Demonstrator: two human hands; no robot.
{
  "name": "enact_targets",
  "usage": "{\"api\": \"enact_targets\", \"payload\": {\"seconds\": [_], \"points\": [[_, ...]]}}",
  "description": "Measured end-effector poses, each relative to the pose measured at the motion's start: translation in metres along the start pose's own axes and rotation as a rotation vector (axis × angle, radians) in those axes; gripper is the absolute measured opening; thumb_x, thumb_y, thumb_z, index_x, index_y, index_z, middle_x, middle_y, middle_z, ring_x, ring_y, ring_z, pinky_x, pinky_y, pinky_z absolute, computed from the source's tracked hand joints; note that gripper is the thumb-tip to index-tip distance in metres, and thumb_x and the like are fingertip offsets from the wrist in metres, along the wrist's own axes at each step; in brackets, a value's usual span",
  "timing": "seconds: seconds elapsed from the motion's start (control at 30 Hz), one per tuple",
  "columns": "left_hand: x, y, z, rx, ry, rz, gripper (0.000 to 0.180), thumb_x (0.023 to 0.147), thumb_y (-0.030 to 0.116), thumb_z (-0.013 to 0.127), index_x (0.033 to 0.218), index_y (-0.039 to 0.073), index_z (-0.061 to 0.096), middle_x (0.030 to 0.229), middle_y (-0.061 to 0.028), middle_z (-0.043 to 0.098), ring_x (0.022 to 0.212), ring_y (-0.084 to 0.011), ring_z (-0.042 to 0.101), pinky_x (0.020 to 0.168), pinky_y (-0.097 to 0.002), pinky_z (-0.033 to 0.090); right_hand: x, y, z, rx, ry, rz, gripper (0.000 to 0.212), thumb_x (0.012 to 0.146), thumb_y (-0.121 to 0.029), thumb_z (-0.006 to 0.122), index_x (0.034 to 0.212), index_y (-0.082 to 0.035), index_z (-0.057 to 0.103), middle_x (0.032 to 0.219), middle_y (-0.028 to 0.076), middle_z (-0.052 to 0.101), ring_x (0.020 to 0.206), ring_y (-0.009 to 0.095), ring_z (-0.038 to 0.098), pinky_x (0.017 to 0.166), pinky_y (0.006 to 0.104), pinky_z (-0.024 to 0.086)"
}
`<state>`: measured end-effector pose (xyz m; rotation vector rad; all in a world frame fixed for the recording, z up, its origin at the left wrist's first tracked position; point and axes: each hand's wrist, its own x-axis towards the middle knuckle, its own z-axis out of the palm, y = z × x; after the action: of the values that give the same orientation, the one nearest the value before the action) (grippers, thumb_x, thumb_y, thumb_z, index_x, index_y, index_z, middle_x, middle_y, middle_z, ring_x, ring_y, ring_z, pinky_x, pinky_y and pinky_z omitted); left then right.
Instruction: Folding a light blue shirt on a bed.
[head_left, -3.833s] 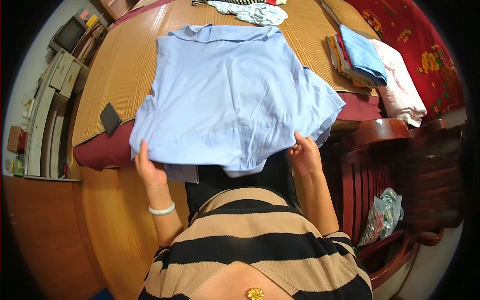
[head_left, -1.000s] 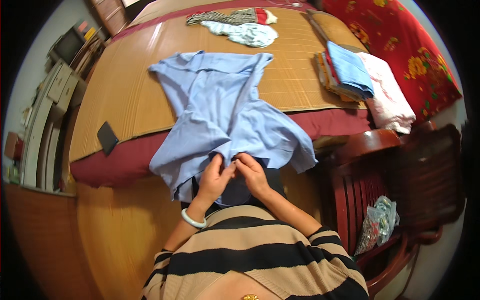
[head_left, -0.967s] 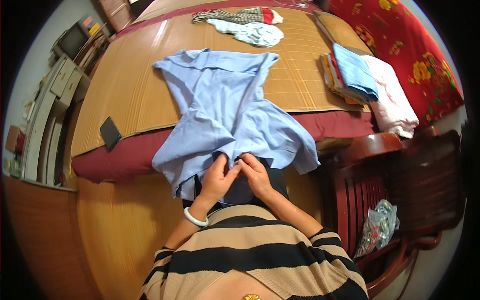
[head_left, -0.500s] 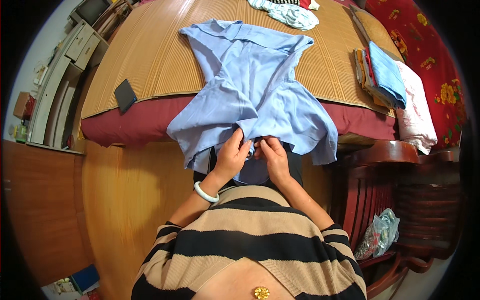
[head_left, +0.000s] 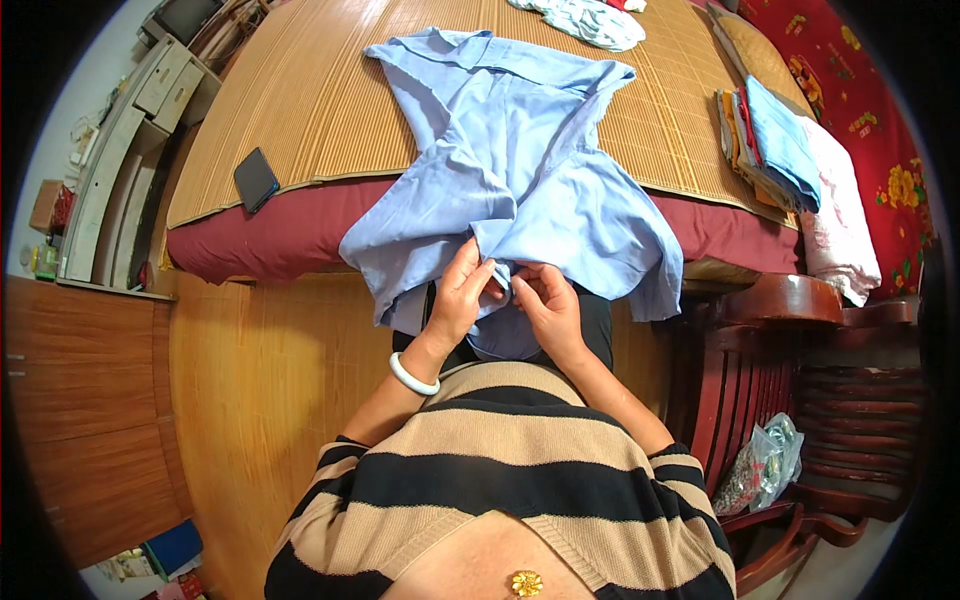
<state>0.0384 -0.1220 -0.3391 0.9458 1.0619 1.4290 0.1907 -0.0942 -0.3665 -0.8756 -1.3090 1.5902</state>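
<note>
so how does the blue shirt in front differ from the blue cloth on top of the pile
The shirt is spread out and creased, while the cloth is folded. The shirt drapes over the edge of the bed; the cloth lies atop the pile. The left hand and right hand are at the shirt, away from the cloth. Both are blue.
</note>
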Motion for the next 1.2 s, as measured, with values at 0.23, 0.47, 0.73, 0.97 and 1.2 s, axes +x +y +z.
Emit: {"api": "enact_targets", "payload": {"seconds": [0.23, 0.47, 0.73, 0.97, 1.2], "points": [[0.002, 0.006, 0.003, 0.011, -0.031, 0.021, 0.042, 0.097, 0.005, 0.052, 0.138, 0.001, 0.043, 0.111, -0.0014, 0.06, 0.087, -0.0053, 0.055, 0.072, -0.0209, 0.047, 0.002, -0.009, 0.003, -0.11, -0.002, -0.092, 0.027, 0.09, -0.002, 0.065, 0.115, 0.002, 0.059, 0.09, 0.001, 0.06, 0.075, 0.006, 0.056, 0.066, 0.02, 0.046], [0.006, 0.017, 0.004, -0.075, -0.058, -0.025, 0.039, 0.095, 0.004, 0.055, 0.134, 0.002, 0.047, 0.107, -0.001, 0.061, 0.089, -0.0074, 0.056, 0.077, -0.0226, 0.047, 0.005, -0.012, 0.003, -0.179, -0.013, -0.142, 0.026, 0.092, -0.004, 0.063, 0.117, 0.001, 0.059, 0.089, 0.001, 0.06, 0.077, 0.006, 0.055, 0.068, 0.0208, 0.045], [0.01, 0.022, 0.004, -0.344, -0.069, -0.163, 0.036, 0.095, 0.006, 0.057, 0.13, 0.006, 0.05, 0.103, -0.0019, 0.063, 0.087, -0.0096, 0.06, 0.081, -0.0256, 0.051, 0.015, -0.026, 0.009, -0.045, 0.069, -0.011, 0.01, 0.094, -0.008, 0.062, 0.099, 0.0, 0.061, 0.077, -0.002, 0.058, 0.066, 0.003, 0.052, 0.058, 0.019, 0.042], [0.026, 0.032, -0.011, -0.629, 0.058, -0.081, 0.028, 0.095, 0.009, 0.057, 0.123, 0.011, 0.055, 0.096, 0.0009, 0.062, 0.086, -0.0113, 0.061, 0.083, -0.0299, 0.049, 0.023, -0.032, 0.003, 0.139, 0.148, -0.099, 0.007, 0.094, -0.008, 0.062, 0.098, -0.002, 0.06, 0.083, -0.001, 0.06, 0.068, 0.004, 0.055, 0.06, 0.0197, 0.047], [0.022, 0.027, 0.008, -0.566, 0.052, -0.085, 0.033, 0.094, 0.007, 0.058, 0.126, 0.01, 0.052, 0.1, 0.0005, 0.061, 0.09, -0.0111, 0.061, 0.088, -0.0285, 0.047, 0.016, -0.036, 0.016, 0.137, 0.097, -0.052, 0.012, 0.094, -0.008, 0.063, 0.103, -0.002, 0.058, 0.077, -0.002, 0.058, 0.065, 0.003, 0.053, 0.057, 0.0185, 0.044]]}}
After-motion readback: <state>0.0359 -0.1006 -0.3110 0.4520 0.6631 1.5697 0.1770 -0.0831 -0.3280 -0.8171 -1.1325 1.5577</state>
